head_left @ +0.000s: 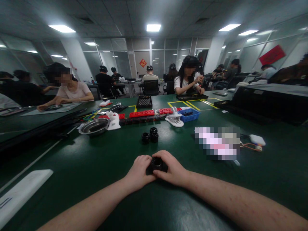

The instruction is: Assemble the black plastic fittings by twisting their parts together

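Observation:
My left hand (139,171) and my right hand (172,170) both grip one small black round part (157,163) with a hollow centre, held low over the green table (96,166). The fingers of both hands wrap its sides. A little farther out on the table, three similar black round parts (150,135) stand in a tight cluster, apart from my hands.
A metal bowl (94,126), a white tool (114,120), red strips (141,113), a white clamp (175,119) and a blue tray (190,114) lie across mid-table. A black grid tray (144,101) sits behind. A white slab (21,191) lies near left. Several people sit at the far tables.

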Demonstrator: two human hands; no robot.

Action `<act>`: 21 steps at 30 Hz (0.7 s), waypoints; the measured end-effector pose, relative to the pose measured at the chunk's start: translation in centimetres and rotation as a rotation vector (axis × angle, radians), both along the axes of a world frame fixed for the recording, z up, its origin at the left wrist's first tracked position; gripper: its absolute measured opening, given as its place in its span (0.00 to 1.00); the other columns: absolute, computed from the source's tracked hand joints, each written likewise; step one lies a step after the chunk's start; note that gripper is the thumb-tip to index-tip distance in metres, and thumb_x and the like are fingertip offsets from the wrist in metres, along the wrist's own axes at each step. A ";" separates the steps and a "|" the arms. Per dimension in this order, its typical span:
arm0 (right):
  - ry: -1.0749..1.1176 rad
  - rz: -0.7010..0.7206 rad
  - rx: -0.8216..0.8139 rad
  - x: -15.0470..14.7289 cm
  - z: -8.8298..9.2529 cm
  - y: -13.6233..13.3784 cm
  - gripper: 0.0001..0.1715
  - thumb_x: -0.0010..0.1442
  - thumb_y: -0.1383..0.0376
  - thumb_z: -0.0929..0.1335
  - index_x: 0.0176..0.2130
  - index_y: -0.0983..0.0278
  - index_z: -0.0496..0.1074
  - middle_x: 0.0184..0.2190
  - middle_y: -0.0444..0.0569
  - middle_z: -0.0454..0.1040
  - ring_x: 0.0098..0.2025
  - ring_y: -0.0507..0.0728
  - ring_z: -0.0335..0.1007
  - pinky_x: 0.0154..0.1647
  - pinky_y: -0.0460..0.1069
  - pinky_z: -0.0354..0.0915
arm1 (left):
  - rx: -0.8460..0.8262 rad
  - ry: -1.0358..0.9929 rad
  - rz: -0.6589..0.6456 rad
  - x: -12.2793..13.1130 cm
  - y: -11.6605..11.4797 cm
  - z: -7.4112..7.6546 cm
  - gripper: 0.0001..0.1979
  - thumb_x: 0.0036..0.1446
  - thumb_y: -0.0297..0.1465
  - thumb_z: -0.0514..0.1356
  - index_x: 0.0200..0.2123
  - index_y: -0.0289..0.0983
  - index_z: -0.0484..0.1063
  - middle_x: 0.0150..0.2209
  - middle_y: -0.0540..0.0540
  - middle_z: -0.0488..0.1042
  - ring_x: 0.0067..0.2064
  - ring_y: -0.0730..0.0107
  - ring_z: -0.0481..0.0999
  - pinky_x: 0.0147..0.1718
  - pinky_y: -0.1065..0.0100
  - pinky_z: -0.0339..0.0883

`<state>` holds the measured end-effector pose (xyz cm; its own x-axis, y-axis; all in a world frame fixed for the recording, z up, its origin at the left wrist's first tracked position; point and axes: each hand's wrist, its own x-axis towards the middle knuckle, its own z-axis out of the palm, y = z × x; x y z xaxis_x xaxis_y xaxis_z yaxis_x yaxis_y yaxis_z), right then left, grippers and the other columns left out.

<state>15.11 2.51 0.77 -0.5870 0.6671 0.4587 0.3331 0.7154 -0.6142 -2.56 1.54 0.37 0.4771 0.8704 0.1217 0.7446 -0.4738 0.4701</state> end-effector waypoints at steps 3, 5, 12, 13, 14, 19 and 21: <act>0.023 0.016 0.001 0.2 0.0 -0.1 0.27 0.48 0.68 0.67 0.49 0.64 0.59 0.44 0.52 0.65 0.46 0.57 0.61 0.47 0.53 0.59 | -0.011 -0.004 -0.001 0.0 -0.1 0.1 0.17 0.46 0.37 0.59 0.40 0.37 0.65 0.39 0.46 0.67 0.41 0.60 0.64 0.41 0.60 0.59; 0.004 0.043 -0.010 0.2 0.0 -0.1 0.30 0.48 0.70 0.66 0.51 0.65 0.56 0.46 0.53 0.64 0.48 0.57 0.60 0.49 0.54 0.58 | -0.013 -0.008 -0.003 0.0 -0.1 0.2 0.17 0.46 0.36 0.59 0.40 0.37 0.66 0.40 0.45 0.67 0.42 0.60 0.64 0.42 0.60 0.58; -0.015 -0.028 -0.009 0.0 -0.1 0.1 0.32 0.45 0.60 0.70 0.48 0.65 0.59 0.44 0.54 0.63 0.47 0.60 0.59 0.48 0.56 0.58 | -0.029 0.001 -0.013 0.0 0.1 0.2 0.15 0.46 0.39 0.59 0.36 0.38 0.67 0.39 0.47 0.66 0.41 0.61 0.64 0.41 0.61 0.59; -0.013 -0.049 -0.018 0.0 -0.1 0.1 0.31 0.44 0.60 0.70 0.46 0.65 0.60 0.42 0.53 0.63 0.45 0.59 0.60 0.46 0.55 0.60 | -0.029 -0.003 -0.013 0.0 0.1 0.2 0.15 0.46 0.39 0.59 0.37 0.38 0.67 0.39 0.47 0.66 0.41 0.61 0.64 0.41 0.61 0.59; -0.008 -0.063 -0.028 0.0 -0.2 0.1 0.29 0.44 0.61 0.70 0.45 0.64 0.60 0.41 0.52 0.64 0.43 0.59 0.61 0.45 0.55 0.61 | -0.028 -0.005 -0.011 0.0 0.0 0.3 0.15 0.46 0.39 0.59 0.36 0.38 0.67 0.38 0.47 0.66 0.41 0.61 0.64 0.41 0.61 0.59; 0.062 -0.042 -0.036 0.0 -0.4 0.0 0.25 0.45 0.69 0.67 0.45 0.62 0.59 0.40 0.50 0.65 0.42 0.56 0.62 0.44 0.53 0.62 | -0.019 0.002 -0.014 0.1 -0.2 0.4 0.13 0.47 0.36 0.59 0.37 0.39 0.66 0.38 0.47 0.66 0.40 0.61 0.64 0.40 0.61 0.59; 0.079 -0.025 -0.032 0.1 -0.4 -0.1 0.26 0.45 0.71 0.66 0.46 0.63 0.58 0.41 0.50 0.65 0.43 0.56 0.62 0.45 0.53 0.61 | -0.019 0.006 -0.016 0.1 -0.2 0.4 0.13 0.47 0.36 0.58 0.38 0.38 0.66 0.38 0.47 0.67 0.40 0.61 0.64 0.40 0.61 0.59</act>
